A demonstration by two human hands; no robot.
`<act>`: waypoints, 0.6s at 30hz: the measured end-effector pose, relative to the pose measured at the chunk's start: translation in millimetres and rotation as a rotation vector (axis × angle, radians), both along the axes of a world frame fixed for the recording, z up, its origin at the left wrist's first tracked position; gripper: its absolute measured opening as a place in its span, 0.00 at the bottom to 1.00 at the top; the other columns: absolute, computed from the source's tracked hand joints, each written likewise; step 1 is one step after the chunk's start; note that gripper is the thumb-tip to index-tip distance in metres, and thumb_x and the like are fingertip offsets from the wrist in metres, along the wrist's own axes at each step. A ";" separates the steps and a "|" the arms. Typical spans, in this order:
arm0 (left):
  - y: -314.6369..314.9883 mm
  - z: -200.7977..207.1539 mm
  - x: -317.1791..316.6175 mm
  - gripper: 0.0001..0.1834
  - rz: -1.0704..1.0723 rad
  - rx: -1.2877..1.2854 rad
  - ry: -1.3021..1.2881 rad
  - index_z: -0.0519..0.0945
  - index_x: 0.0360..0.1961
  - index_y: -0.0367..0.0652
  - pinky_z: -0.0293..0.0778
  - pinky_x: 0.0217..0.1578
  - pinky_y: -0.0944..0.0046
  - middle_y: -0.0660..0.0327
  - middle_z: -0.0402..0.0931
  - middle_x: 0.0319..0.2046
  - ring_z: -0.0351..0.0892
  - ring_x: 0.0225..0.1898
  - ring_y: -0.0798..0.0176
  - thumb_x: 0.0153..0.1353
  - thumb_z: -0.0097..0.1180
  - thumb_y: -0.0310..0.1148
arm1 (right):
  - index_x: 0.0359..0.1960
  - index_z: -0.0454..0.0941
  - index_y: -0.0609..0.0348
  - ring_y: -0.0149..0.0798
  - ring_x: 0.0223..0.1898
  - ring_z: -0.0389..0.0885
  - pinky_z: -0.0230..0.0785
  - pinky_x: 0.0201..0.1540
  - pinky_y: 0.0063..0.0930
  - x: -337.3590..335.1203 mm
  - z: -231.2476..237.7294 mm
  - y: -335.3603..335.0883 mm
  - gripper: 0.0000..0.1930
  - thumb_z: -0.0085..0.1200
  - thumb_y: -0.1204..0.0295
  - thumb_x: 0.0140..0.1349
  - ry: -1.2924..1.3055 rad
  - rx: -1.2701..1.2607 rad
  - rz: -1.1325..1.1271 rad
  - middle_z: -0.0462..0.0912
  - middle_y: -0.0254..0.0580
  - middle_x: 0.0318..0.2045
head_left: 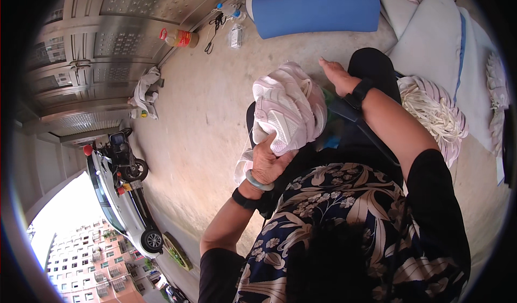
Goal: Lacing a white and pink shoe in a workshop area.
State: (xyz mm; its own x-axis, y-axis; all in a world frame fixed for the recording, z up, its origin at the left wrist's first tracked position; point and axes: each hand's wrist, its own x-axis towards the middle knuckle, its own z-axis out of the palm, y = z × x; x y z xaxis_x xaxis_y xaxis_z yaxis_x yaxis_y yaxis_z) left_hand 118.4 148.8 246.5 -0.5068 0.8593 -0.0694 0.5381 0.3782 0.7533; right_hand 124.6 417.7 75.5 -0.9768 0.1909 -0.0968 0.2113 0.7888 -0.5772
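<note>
Stacked white-and-pink mesh shoe uppers (291, 106) are gripped by the left hand (269, 162) over the left knee (250, 115); the right hand (340, 78) is held apart, fingers extended; the red label (184, 39) on a brown-filled plastic bottle (174, 37) cannot be read

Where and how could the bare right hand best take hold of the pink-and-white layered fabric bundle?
The pink-and-white fabric bundle is probably best gripped at its rounded right edge, coming from the right: that edge lies uncovered toward the open right hand, while the left hand holds the near end.
</note>
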 end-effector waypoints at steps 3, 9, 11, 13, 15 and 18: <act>-12.5 -3.6 -5.6 0.17 0.177 0.084 -0.256 0.75 0.41 0.37 0.70 0.40 0.69 0.61 0.79 0.33 0.76 0.38 0.70 0.47 0.60 0.22 | 0.63 0.48 0.48 0.44 0.56 0.64 0.53 0.57 0.47 -11.1 -18.7 -16.1 0.37 0.37 0.41 0.57 -0.220 -0.740 -0.285 0.60 0.44 0.58; -25.7 0.6 -9.1 0.16 0.249 0.128 -0.422 0.75 0.41 0.36 0.69 0.41 0.70 0.64 0.78 0.35 0.74 0.38 0.72 0.49 0.60 0.21 | 0.59 0.54 0.46 0.47 0.47 0.69 0.57 0.45 0.59 -12.8 -21.4 -39.7 0.37 0.31 0.35 0.55 -0.410 -1.359 -0.693 0.66 0.44 0.51; -27.5 2.2 -10.5 0.16 0.284 0.120 -0.454 0.76 0.41 0.36 0.68 0.41 0.70 0.65 0.77 0.35 0.74 0.38 0.71 0.49 0.61 0.22 | 0.57 0.57 0.47 0.47 0.43 0.71 0.59 0.41 0.59 -17.5 -30.9 -39.2 0.36 0.30 0.35 0.55 -0.402 -1.401 -0.758 0.68 0.44 0.48; -27.9 6.4 -10.9 0.16 0.285 0.123 -0.476 0.76 0.41 0.36 0.68 0.41 0.70 0.65 0.77 0.35 0.74 0.38 0.72 0.49 0.61 0.22 | 0.53 0.61 0.47 0.44 0.41 0.72 0.61 0.38 0.54 -20.9 -64.4 -38.7 0.34 0.31 0.36 0.55 -0.442 -1.354 -0.729 0.70 0.42 0.46; -31.1 5.8 -12.9 0.16 0.280 0.111 -0.447 0.76 0.41 0.36 0.68 0.41 0.70 0.65 0.77 0.36 0.73 0.38 0.71 0.49 0.61 0.22 | 0.49 0.65 0.48 0.40 0.38 0.73 0.63 0.36 0.49 -21.8 -85.1 -36.6 0.32 0.32 0.37 0.56 -0.487 -1.298 -0.679 0.72 0.41 0.43; -31.7 6.7 -13.6 0.16 0.312 0.121 -0.495 0.76 0.41 0.36 0.68 0.41 0.70 0.65 0.77 0.36 0.73 0.38 0.72 0.49 0.61 0.22 | 0.42 0.71 0.46 0.32 0.35 0.74 0.65 0.32 0.36 -19.2 -99.8 -33.2 0.26 0.36 0.40 0.57 -0.536 -1.299 -0.566 0.75 0.35 0.39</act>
